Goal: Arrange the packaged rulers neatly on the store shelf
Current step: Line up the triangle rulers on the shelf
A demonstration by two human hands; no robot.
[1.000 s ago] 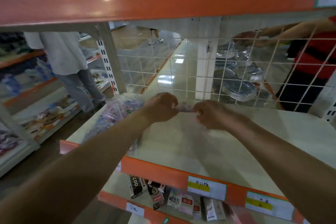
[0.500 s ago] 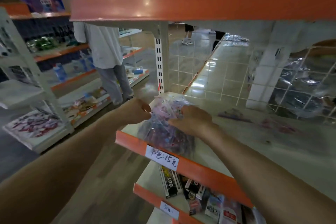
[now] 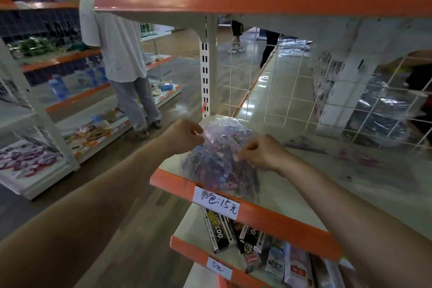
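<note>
A: While your left hand (image 3: 184, 135) pinches the clear bag of packaged rulers (image 3: 219, 159) at its upper edge, where does the bag sit?

B: On the shelf (image 3: 292, 194), just behind the price label (image 3: 217, 201). Your right hand (image 3: 261, 152) grips the bag's right side, fingers closed on the plastic.

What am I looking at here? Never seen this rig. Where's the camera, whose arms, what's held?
There is no machine. A person wears a wide-angle camera on the head, looking forward and down, so both bare arms reach in from the bottom. The left hand and right hand both grip a clear plastic bag full of colourful packaged items, resting at the left front corner of the shelf. A handwritten price tag sits on the orange edge below. Another shopper stands in the aisle to the left.
</note>
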